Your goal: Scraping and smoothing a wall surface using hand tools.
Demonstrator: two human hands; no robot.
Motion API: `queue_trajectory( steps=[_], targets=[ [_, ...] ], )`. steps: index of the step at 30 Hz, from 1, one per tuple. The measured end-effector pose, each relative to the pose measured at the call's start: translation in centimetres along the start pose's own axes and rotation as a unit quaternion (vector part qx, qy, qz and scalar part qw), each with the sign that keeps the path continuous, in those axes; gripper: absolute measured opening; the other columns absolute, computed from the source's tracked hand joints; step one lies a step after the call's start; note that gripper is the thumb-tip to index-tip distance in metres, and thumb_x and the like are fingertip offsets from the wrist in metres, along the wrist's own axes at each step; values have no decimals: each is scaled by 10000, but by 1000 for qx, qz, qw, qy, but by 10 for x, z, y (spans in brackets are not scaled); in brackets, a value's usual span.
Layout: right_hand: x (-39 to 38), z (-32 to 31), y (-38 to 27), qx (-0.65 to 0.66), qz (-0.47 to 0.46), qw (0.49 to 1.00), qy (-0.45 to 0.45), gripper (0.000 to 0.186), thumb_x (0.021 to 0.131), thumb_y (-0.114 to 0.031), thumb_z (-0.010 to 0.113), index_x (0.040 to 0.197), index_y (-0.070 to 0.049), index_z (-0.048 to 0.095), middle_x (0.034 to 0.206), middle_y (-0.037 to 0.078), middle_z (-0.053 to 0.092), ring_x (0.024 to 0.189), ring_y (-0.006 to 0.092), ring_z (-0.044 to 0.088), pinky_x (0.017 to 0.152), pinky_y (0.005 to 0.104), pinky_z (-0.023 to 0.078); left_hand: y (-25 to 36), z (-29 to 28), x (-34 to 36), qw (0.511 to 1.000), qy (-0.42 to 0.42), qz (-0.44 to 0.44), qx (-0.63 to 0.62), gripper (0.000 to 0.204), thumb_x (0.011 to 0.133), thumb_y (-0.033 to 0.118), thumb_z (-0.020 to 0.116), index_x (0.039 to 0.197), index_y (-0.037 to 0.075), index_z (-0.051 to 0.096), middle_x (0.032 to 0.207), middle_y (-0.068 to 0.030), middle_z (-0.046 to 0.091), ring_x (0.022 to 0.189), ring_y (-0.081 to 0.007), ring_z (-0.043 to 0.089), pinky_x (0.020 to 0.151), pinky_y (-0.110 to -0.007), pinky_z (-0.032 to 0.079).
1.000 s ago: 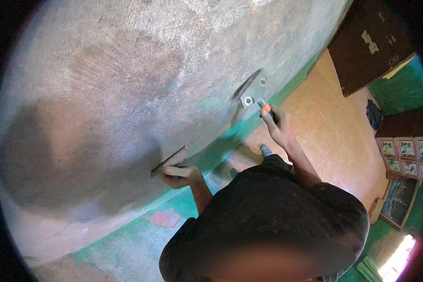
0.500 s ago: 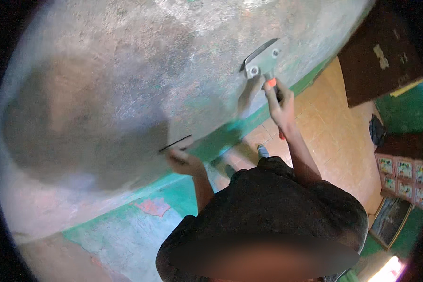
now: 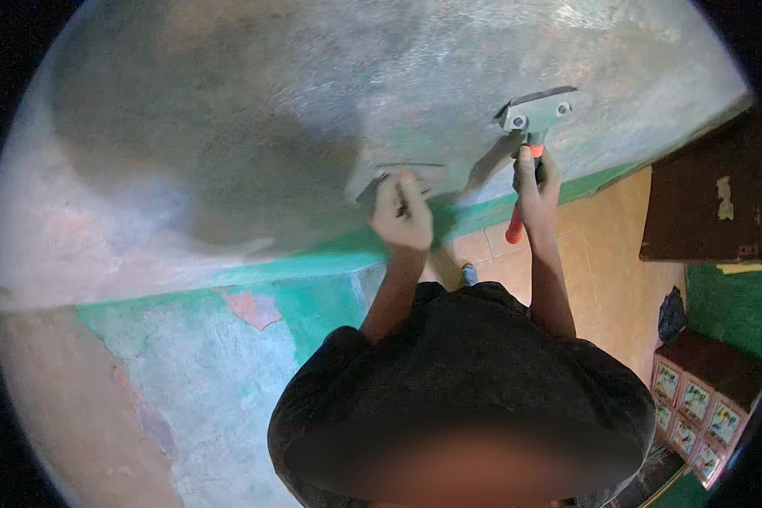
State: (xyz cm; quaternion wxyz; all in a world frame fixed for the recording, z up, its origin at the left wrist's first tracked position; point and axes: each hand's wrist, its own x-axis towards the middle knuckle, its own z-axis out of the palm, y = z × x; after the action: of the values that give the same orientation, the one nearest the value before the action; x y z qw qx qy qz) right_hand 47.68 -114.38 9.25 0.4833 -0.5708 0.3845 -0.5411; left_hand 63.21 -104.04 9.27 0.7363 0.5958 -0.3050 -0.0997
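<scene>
My right hand [image 3: 537,186] is closed round the handle of a wide wall scraper [image 3: 538,110], whose grey-green head has two round screws, an orange collar and a red handle end. Its dark blade edge lies at or very near the patchy, rough wall [image 3: 296,76]; contact is hard to tell. To its left, my left hand [image 3: 403,216] grips a thin flat plate [image 3: 427,169] with a dark straight edge, close to the wall. Fingers cover much of that plate, and blur hides its exact kind.
A green band [image 3: 313,264] runs along the wall's lower part. Tan floor tiles [image 3: 597,229] stretch to my right. Beyond them stand a dark brown piece of furniture [image 3: 694,203], a black bag [image 3: 671,315] and a cabinet with picture panels [image 3: 694,398]. Peeling paint [image 3: 254,309] shows lower left.
Both hands have moved to the right in the view, the left one also up along the wall. The scraper's head has turned closer to level. My view has swung round.
</scene>
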Motion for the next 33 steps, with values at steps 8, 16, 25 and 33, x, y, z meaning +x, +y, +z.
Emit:
queue_trajectory(
  steps=[8,16,25,33],
  targets=[
    [4,-4,7,41,9,999,-16,235,1000,-260,537,905,-44,544,663,-65,431,556,23,367,487,209,281,-42,-25,-16,998,12,-13,66,248,985,187,551,1013,-45,635,874,-89,674,799,-151,672,688,-301,569],
    [6,-1,16,86,13,996,-26,202,1003,-232,528,933,-44,554,676,-59,446,566,21,372,491,209,278,-1,-1,-7,995,8,-49,81,291,990,202,536,1018,-68,641,878,-97,682,784,-172,683,705,-310,579],
    [-5,8,32,110,13,993,-37,176,1022,-227,494,935,-74,501,704,-57,427,571,31,356,504,208,289,-52,-29,-22,989,114,-37,85,279,994,192,540,998,-63,655,848,-110,691,729,-102,606,672,-256,494],
    [-11,24,37,150,-56,986,-54,178,1040,-203,423,1084,-36,465,821,-9,436,718,82,406,644,243,360,-57,-47,-21,988,112,-43,93,277,1004,195,525,1035,-55,641,839,-68,663,706,-98,574,651,-262,486]
  ],
)
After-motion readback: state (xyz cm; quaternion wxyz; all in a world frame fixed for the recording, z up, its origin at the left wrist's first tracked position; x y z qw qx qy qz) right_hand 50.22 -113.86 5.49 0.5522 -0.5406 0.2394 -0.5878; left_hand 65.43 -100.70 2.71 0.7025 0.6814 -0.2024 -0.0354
